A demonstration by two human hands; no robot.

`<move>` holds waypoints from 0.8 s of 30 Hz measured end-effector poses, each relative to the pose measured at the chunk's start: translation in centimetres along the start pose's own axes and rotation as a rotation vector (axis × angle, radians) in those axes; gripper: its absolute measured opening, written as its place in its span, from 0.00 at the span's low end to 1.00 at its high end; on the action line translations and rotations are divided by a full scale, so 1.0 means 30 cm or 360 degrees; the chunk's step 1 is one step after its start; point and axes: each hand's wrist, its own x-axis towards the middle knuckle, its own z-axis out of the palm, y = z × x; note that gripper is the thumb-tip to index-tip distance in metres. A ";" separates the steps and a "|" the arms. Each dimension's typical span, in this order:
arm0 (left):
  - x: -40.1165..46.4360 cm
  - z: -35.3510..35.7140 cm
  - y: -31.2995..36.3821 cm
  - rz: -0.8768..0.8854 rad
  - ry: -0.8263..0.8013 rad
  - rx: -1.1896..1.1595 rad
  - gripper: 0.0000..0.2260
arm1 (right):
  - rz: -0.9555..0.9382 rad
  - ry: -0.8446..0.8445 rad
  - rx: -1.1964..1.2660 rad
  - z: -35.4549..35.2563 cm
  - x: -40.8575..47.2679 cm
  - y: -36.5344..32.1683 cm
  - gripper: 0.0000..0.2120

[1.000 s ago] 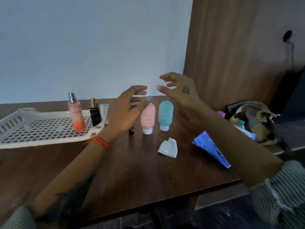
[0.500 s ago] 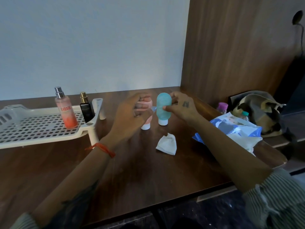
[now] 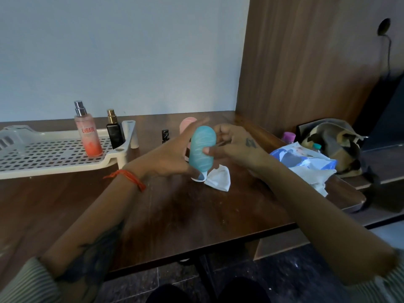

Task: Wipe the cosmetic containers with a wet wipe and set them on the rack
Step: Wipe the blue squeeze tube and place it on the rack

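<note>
A teal squeeze tube (image 3: 202,149) with a white cap hangs tilted just above the table, between both hands. My right hand (image 3: 238,147) pinches it, thumb on the front and fingers curled behind. My left hand (image 3: 170,156) lies against the tube's left side with straight fingers. A folded white wet wipe (image 3: 219,180) lies on the table right below the tube. Behind my hands a pink tube (image 3: 187,124) stands partly hidden. The white perforated rack (image 3: 43,156) at the left holds a pink spray bottle (image 3: 88,136) and a black bottle (image 3: 114,133).
A small dark bottle (image 3: 165,135) stands on the wooden table (image 3: 196,215) between the rack and the tubes. An opened blue wipes pack (image 3: 303,160), a purple-capped bottle (image 3: 288,136) and a pouch (image 3: 332,141) crowd the right edge. A wooden panel rises at the right.
The teal tube has been lifted off the table and tilted between my hands, and brought nearer to me, over the wipe. The pink tube stays standing behind.
</note>
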 end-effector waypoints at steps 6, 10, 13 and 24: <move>0.005 0.006 -0.027 -0.0009 -0.0023 -0.0055 0.48 | 0.0065 0.0032 -0.0026 0.017 -0.011 0.011 0.10; 0.007 0.012 -0.027 0.0011 0.0008 -0.0028 0.46 | 0.0105 0.0381 -0.0506 0.003 -0.024 0.019 0.15; 0.009 0.014 -0.035 -0.0001 0.0053 -0.0019 0.46 | 0.0121 0.0356 -0.1053 0.023 -0.064 0.028 0.11; 0.011 0.026 -0.030 0.0000 0.0214 0.0045 0.46 | 0.0160 0.0230 -0.1273 0.069 -0.061 0.111 0.08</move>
